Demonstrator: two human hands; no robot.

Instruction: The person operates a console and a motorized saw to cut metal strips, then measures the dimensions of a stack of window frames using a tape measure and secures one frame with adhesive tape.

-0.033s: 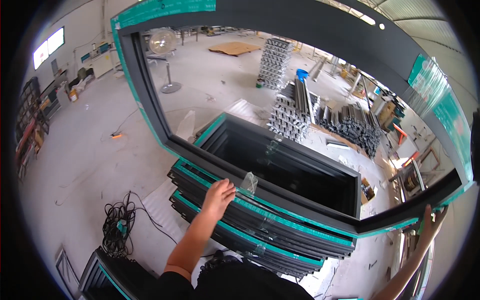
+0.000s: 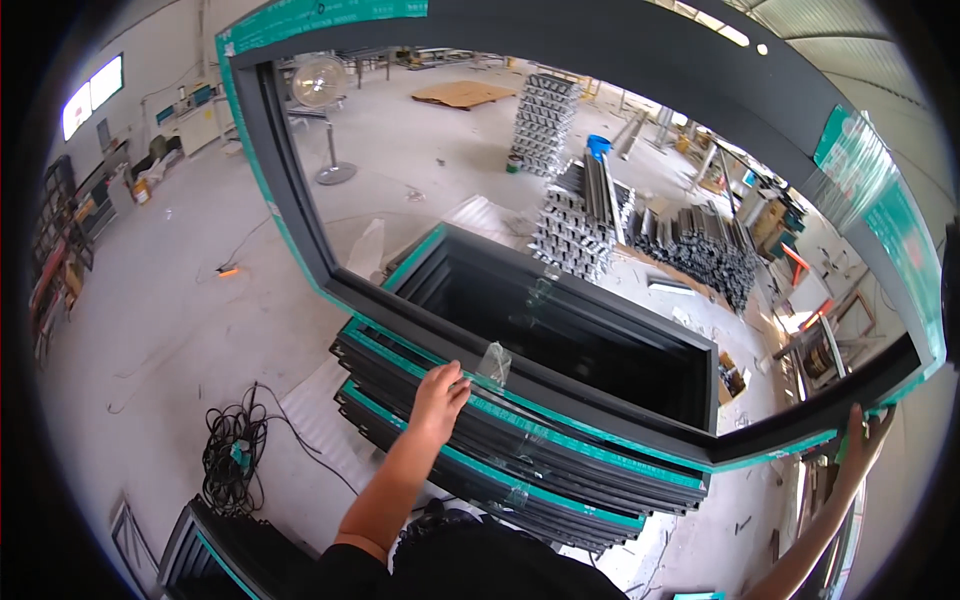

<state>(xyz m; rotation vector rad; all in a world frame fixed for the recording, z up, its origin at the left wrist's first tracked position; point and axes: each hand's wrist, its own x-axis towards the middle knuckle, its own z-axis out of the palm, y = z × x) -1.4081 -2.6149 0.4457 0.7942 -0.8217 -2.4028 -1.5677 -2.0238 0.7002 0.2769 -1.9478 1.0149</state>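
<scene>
A large dark grey window frame (image 2: 560, 52), edged with green protective film, is held up at a slant in front of me. Its lower rail passes over a stack of similar frames (image 2: 590, 505). My left hand (image 2: 440, 400) is closed on the near edge of that rail, thumb and fingers together, beside a loose flap of clear film (image 2: 495, 362). At the lower right corner, my right hand (image 2: 862, 445) grips the frame from below, its fingers partly hidden by the edge. Through the opening, the hollow middle of the stack shows.
Coiled black cable (image 2: 235, 455) lies on the floor at left, with more frames (image 2: 215, 550) at lower left. Beyond stand stacked silver profiles (image 2: 575, 230), dark profiles (image 2: 700, 255), a pedestal fan (image 2: 325, 120) and a flat brown sheet (image 2: 462, 94).
</scene>
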